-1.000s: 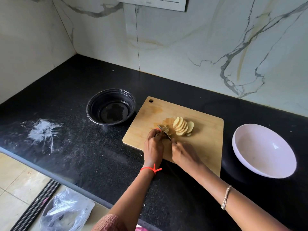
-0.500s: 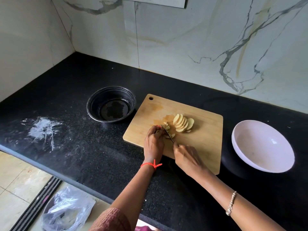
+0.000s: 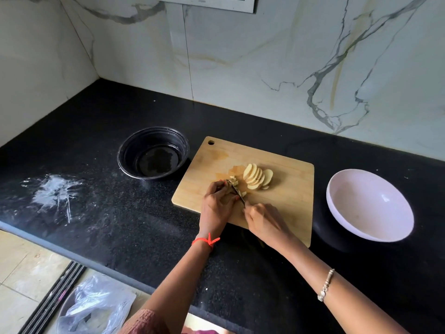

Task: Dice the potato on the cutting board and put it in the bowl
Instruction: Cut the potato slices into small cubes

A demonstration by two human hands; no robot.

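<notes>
**A:** Closest to us is the right hand [image 3: 263, 219], low over the near half of the cutting board [image 3: 289, 189]. Its fingers are wrapped tight round the handle of the knife [image 3: 237, 192], and the fist hides the handle itself.

**B:** And the blade?

**A:** It runs away from the body, angling left, with the edge down on the wood. The left hand [image 3: 216, 203] is right beside it, fingers curled and pinning a potato piece [image 3: 233, 181] against the blade's left face. The fingertips are almost touching the steel!

**B:** So the next cut depends on that gap.

**A:** I'd say so. The uncut part sits under the left hand, so the blade has to step left towards those fingertips.

**B:** What's beyond it?

**A:** The slices [image 3: 257, 179] are fanned out in mid-board, just right of the tip, waiting their turn. On the table [image 3: 120, 213], the white bowl [image 3: 356, 213] sits well off to the right, on the knife hand's side. The black bowl [image 3: 120, 155] is at the far left. Nothing has gone into either one yet.
</notes>
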